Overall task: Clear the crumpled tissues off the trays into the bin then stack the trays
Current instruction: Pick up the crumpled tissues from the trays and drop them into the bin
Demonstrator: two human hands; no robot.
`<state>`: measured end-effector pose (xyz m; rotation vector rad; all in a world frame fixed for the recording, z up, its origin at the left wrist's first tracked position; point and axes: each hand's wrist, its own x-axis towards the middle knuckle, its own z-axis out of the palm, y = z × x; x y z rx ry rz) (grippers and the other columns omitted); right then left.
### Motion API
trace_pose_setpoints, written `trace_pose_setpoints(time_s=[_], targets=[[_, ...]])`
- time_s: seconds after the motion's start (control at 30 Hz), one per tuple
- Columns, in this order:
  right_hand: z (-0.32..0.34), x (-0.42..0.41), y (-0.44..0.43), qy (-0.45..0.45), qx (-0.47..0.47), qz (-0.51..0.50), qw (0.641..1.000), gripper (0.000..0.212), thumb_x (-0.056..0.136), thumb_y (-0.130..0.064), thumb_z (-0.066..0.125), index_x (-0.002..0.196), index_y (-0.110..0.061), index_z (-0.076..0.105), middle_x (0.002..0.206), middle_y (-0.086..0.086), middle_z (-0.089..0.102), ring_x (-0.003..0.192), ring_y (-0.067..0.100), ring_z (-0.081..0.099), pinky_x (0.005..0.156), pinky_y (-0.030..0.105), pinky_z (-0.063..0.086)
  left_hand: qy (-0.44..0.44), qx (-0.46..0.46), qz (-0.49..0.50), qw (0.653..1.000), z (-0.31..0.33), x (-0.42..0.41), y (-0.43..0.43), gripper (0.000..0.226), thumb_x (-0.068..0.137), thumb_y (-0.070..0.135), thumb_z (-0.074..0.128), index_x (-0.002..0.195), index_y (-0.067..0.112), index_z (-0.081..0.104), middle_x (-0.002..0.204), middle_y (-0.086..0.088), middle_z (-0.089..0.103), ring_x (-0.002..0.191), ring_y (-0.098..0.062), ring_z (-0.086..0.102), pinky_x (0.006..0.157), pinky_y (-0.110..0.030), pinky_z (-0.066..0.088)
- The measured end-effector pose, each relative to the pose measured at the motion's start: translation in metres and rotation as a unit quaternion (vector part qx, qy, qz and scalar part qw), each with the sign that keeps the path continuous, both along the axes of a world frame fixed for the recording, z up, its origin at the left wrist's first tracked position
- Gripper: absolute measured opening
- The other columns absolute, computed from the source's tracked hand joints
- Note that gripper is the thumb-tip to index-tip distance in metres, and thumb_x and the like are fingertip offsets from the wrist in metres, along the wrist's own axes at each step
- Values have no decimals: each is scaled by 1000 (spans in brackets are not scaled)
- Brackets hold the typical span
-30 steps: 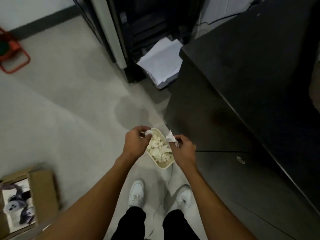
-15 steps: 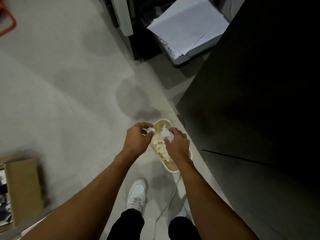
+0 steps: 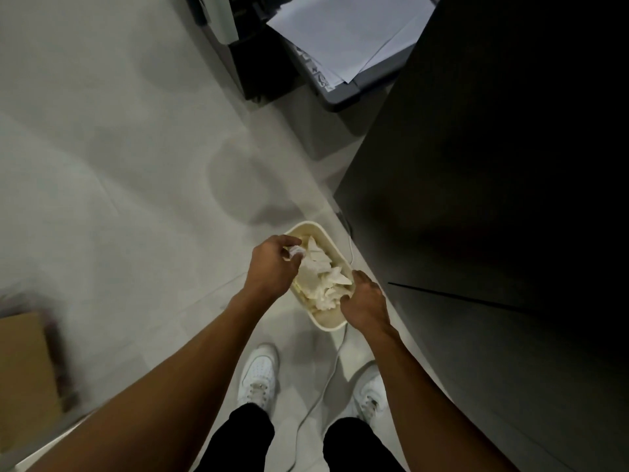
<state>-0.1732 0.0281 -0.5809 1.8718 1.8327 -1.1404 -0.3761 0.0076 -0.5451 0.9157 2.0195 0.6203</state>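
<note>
Since half a second ago my right hand [image 3: 366, 301] has slid to the near right rim of the bin [image 3: 326, 323]. The tissue it pinched is gone; whether its curled fingers grasp anything I cannot tell. My left hand [image 3: 270, 267] pinches a crumpled tissue [image 3: 295, 251] over the far end. The oblong bin sits on the floor [image 3: 136, 165], its long axis pointing away from me, just beside the dark cabinet [image 3: 476, 233]. A white cable [image 3: 338, 352] trails between my shoes [image 3: 258, 376].

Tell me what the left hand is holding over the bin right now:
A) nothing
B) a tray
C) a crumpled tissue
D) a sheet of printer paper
C: the left hand pinches a small crumpled tissue in its fingertips, just above the bin, which is piled with tissues.
</note>
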Motion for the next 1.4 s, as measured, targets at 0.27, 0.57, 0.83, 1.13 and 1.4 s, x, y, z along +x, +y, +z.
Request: trace_pose_setpoints(time_s=[0.27,0.57,0.83,1.13,1.4], targets=[[2,12,2,28,-17,-34,999,53,88,-23,64,140,-22,54,131,5,64,121,31,60,103,47,54,21,-173,-216,961,-18,18,1,59,96,25,66,151,15,47,146,-10,56,132,-30,55,105,-32,43],[107,4,1,68,2,-69,995,59,96,-25,67,151,-20,47,146,6,55,134,30,53,108,42,50,37,-126,-164,978,76,9,-14,33,97,23,63,129,17,67,126,-1,70,112,-20,66,92,-22,45],[267,-6,-1,162,57,-152,973,56,96,-19,66,149,-27,51,146,-3,57,135,21,54,108,37,49,-15,-18,-120,993,231,18,-3,22,97,18,65,118,18,71,114,1,73,99,-16,69,89,-26,53],[451,10,-6,222,188,-215,932,49,93,-20,68,141,-26,60,129,-8,68,123,11,60,111,29,45,-32,96,-156,983,414,40,17,25,95,17,67,117,26,65,104,7,69,94,-9,65,80,-19,48],[585,75,-5,250,323,-266,873,45,93,-18,71,137,-21,63,121,-7,69,114,4,62,103,20,47,-27,215,-259,941,533,92,52,27,92,20,72,119,25,68,102,10,69,93,-2,64,89,-21,52]])
